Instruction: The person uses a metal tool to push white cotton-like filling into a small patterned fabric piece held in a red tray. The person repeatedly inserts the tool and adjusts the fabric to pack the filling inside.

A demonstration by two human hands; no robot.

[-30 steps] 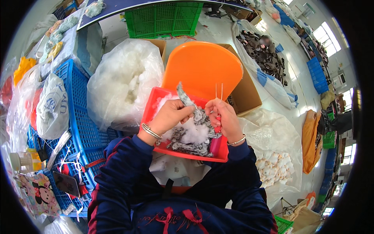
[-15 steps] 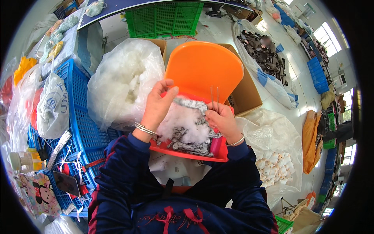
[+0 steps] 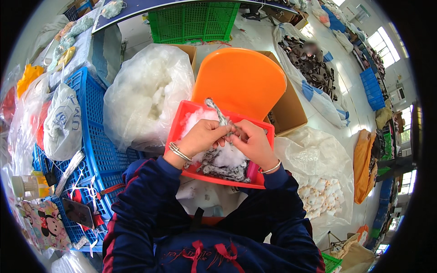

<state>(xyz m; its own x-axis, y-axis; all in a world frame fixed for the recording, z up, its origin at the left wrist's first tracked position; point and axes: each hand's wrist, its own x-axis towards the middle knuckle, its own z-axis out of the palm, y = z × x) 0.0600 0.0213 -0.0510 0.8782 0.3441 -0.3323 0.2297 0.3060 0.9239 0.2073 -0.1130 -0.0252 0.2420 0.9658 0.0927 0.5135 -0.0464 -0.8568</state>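
Note:
Above a red plastic tray [image 3: 175,129], my left hand [image 3: 202,139] and my right hand [image 3: 251,142] meet, fingers pinched together. Both are closed on a narrow grey fuzzy fabric piece [image 3: 214,105], whose free end sticks up past the fingertips toward the far side. How the fingers sit on it is partly hidden. In the tray below lie white stuffing fluff [image 3: 231,156] and more grey fuzzy pieces [image 3: 223,172]. Any metal tool in my right hand is out of sight now.
An orange seat [image 3: 241,82] stands just behind the tray, with a cardboard box [image 3: 291,113] beside it. To the left are a clear bag of stuffing [image 3: 148,95] and a blue crate [image 3: 98,136]. A plastic bag of pale pieces [image 3: 318,195] lies at right.
My left hand has come down and right to meet my right hand. The grey piece now stands up between them. The thin metal prongs seen above my right hand no longer show.

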